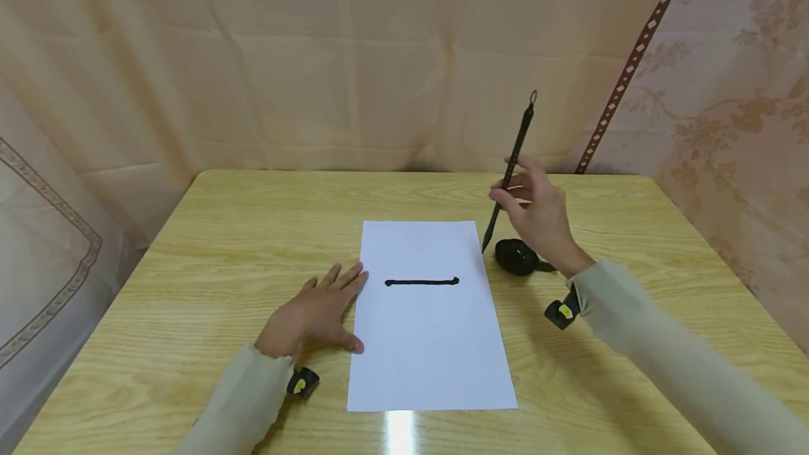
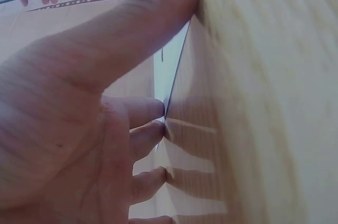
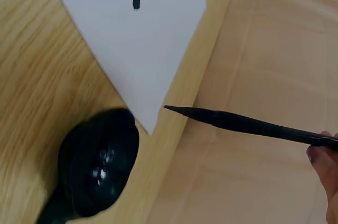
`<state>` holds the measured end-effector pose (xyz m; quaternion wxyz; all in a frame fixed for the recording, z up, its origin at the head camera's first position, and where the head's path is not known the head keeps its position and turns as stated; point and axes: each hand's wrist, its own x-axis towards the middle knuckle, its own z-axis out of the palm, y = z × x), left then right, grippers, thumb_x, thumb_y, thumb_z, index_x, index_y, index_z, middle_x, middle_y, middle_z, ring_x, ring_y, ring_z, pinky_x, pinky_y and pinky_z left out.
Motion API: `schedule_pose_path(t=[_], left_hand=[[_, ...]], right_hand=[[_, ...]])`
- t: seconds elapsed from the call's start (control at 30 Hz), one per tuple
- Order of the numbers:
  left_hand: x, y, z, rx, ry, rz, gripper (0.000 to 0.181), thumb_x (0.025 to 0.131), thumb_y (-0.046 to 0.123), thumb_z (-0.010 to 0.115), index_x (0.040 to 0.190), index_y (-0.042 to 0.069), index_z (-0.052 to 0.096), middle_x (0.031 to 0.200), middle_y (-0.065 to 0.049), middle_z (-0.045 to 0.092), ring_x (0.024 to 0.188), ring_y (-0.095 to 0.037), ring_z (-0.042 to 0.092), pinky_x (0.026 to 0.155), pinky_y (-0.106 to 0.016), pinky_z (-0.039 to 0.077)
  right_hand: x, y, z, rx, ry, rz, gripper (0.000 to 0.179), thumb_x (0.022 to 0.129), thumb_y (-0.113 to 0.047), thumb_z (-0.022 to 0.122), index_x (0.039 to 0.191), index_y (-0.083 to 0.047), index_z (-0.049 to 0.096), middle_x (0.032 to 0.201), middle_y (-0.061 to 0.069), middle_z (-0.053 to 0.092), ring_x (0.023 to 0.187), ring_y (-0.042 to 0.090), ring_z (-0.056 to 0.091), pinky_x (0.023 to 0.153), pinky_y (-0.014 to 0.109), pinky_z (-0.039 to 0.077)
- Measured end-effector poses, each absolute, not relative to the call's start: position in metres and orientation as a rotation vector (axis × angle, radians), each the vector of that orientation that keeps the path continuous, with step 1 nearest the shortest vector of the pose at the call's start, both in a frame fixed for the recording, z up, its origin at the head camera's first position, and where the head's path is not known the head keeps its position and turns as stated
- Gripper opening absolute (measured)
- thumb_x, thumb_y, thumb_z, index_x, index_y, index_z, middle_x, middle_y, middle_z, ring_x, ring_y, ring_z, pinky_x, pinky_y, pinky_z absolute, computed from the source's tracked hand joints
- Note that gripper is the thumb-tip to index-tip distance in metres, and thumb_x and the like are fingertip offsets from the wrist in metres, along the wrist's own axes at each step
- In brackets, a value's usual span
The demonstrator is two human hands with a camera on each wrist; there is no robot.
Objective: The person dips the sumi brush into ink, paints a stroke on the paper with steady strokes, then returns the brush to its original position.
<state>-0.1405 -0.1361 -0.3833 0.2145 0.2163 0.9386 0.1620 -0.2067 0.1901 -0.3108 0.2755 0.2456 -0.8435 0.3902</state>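
Observation:
Between the thumb and fingers of my right hand (image 1: 534, 208) is a dark calligraphy brush (image 1: 518, 135), tilted with its hanging loop up. Its pointed black tip (image 3: 190, 112) is in the air near the paper's upper right corner. My left hand (image 1: 319, 314) rests with fingers spread at the left edge of a white sheet of paper (image 1: 430, 357), thumb and fingertips touching that edge. Across the paper runs one horizontal black ink stroke (image 1: 422, 282). A glossy black ink dish (image 1: 516, 257) with a short handle sits just right of the sheet, below my right hand.
The wooden table (image 1: 265, 216) has a light grain, and light glares off it below the paper. Beyond its back edge hangs a beige curtain (image 1: 347, 90); patterned cloth (image 1: 746, 125) hangs at the right. A small black device (image 1: 562, 312) is on the right wrist.

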Motion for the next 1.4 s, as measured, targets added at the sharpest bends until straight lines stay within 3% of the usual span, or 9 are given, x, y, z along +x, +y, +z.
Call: schedule_pose_path(t=[0.17, 0.4, 0.63, 0.77, 0.9, 1.07, 1.17, 1.3, 1.4], left_hand=[[-0.142, -0.136, -0.383, 0.602, 2.603, 0.44, 0.114, 0.068, 0.046, 0.082, 0.153, 0.008, 0.015, 0.162, -0.008, 0.005, 0.147, -0.038, 0.0, 0.111, -0.067, 0.009], [-0.141, -0.137, -0.381, 0.601, 2.602, 0.44, 0.114, 0.069, 0.045, 0.082, 0.153, 0.008, 0.015, 0.162, -0.007, 0.006, 0.147, -0.038, 0.0, 0.112, -0.066, 0.009], [-0.141, -0.138, -0.38, 0.602, 2.605, 0.44, 0.114, 0.069, 0.045, 0.082, 0.153, 0.008, 0.015, 0.162, -0.008, 0.006, 0.147, -0.038, 0.0, 0.111, -0.066, 0.009], [-0.141, -0.139, -0.381, 0.61, 2.608, 0.441, 0.114, 0.069, 0.046, 0.081, 0.153, 0.008, 0.015, 0.162, -0.008, 0.006, 0.147, -0.038, 0.0, 0.111, -0.066, 0.009], [-0.14, -0.139, -0.383, 0.616, 2.612, 0.439, 0.114, 0.069, 0.047, 0.081, 0.154, 0.009, 0.015, 0.162, -0.007, 0.006, 0.147, -0.038, 0.0, 0.112, -0.066, 0.009], [-0.14, -0.139, -0.385, 0.631, 2.614, 0.454, 0.114, 0.069, 0.047, 0.081, 0.153, 0.008, 0.015, 0.162, -0.009, 0.006, 0.147, -0.039, 0.0, 0.111, -0.067, 0.009], [-0.14, -0.139, -0.387, 0.615, 2.619, 0.447, 0.113, 0.069, 0.047, 0.081, 0.154, 0.01, 0.016, 0.162, -0.006, 0.006, 0.147, -0.038, 0.0, 0.112, -0.066, 0.009], [-0.139, -0.139, -0.388, 0.595, 2.623, 0.447, 0.112, 0.07, 0.045, 0.081, 0.154, 0.011, 0.016, 0.162, -0.005, 0.006, 0.148, -0.036, -0.001, 0.113, -0.064, 0.009], [-0.139, -0.139, -0.388, 0.6, 2.618, 0.447, 0.112, 0.07, 0.045, 0.081, 0.154, 0.01, 0.016, 0.162, -0.006, 0.006, 0.148, -0.037, 0.0, 0.112, -0.065, 0.009]], right_hand=[[-0.205, 0.202, -0.306, 0.737, -2.253, 1.03, 0.043, 0.088, 0.008, 0.059, 0.128, 0.007, 0.043, 0.098, 0.021, 0.069, 0.09, -0.005, 0.064, 0.078, 0.005, 0.047], [-0.202, 0.22, -0.31, 1.0, -2.14, 0.722, 0.032, 0.08, 0.022, 0.059, 0.11, 0.01, 0.054, 0.098, 0.017, 0.069, 0.083, 0.028, 0.069, 0.078, 0.005, 0.047], [-0.195, 0.243, -0.327, 1.222, -2.136, 0.534, 0.041, 0.069, 0.031, 0.061, 0.099, 0.003, 0.06, 0.105, 0.015, 0.069, 0.101, 0.026, 0.068, 0.103, 0.012, 0.035], [-0.192, 0.258, -0.339, 1.338, -2.146, 0.53, 0.018, 0.094, 0.008, 0.047, 0.095, 0.0, 0.063, 0.107, 0.015, 0.067, 0.123, 0.008, 0.054, 0.106, 0.012, 0.032], [-0.185, 0.271, -0.351, 1.436, -2.135, 0.449, 0.046, 0.103, -0.02, 0.029, 0.098, 0.0, 0.069, 0.107, 0.016, 0.066, 0.134, 0.0, 0.04, 0.11, 0.014, 0.027], [-0.171, 0.289, -0.363, 1.439, -2.183, 0.286, 0.053, 0.104, -0.024, 0.024, 0.094, -0.003, 0.072, 0.1, 0.01, 0.068, 0.116, 0.016, 0.058, 0.111, 0.011, 0.022], [-0.164, 0.298, -0.369, 1.443, -2.222, 0.195, 0.055, 0.103, -0.023, 0.022, 0.091, -0.005, 0.072, 0.098, 0.008, 0.068, 0.1, 0.027, 0.063, 0.109, 0.011, 0.027], [-0.157, 0.309, -0.376, 1.476, -2.262, 0.112, 0.059, 0.102, -0.023, 0.018, 0.091, -0.005, 0.074, 0.1, 0.008, 0.069, 0.097, 0.031, 0.064, 0.102, 0.014, 0.038], [-0.154, 0.313, -0.381, 1.504, -2.276, 0.085, 0.062, 0.101, -0.023, 0.016, 0.091, -0.006, 0.075, 0.102, 0.007, 0.069, 0.098, 0.031, 0.063, 0.105, 0.014, 0.035]])
